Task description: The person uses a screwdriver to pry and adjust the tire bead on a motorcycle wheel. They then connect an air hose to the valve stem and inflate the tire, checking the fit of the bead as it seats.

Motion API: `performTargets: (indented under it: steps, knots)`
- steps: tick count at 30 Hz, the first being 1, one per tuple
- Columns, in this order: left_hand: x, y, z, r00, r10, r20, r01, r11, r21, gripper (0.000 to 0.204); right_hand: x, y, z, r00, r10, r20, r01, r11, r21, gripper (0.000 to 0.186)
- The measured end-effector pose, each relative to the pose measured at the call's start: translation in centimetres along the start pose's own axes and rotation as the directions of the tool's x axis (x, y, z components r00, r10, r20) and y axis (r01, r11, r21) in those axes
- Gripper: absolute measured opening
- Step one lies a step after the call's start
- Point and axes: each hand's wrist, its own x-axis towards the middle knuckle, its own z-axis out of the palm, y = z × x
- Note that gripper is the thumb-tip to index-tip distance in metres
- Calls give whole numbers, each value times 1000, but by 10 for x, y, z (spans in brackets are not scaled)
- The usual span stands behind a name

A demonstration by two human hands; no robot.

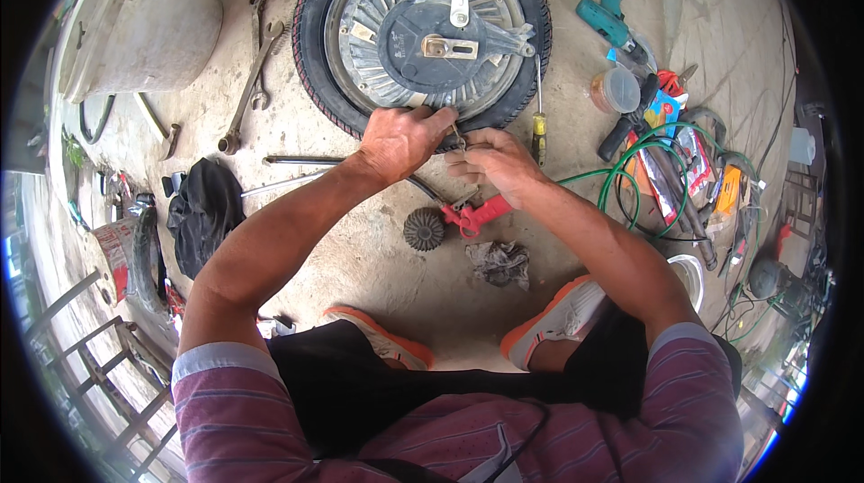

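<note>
Wheel (427, 46) lies flat ahead of us | slim metal piece (460, 137) at the wheel's near edge, long axis roughly toward us, between our hands | left hand (400, 141) curls over that edge, right hand (497, 159) bends fingers beside the piece; firm grip, we cannot tell
</note>
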Motion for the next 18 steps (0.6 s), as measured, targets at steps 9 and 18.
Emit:
performTargets:
  steps: [9, 18]
  knots:
    - [0, 2, 0, 999, -37, 4, 37, 999, 3, 22, -5, 1, -5, 971, 224, 86, -227, 973, 36, 32]
    - [-1, 2, 1, 999, -39, 6, 39, 999, 7, 22, 7, 27, -8, 998, -50, -25, 47, 994, -102, 25]
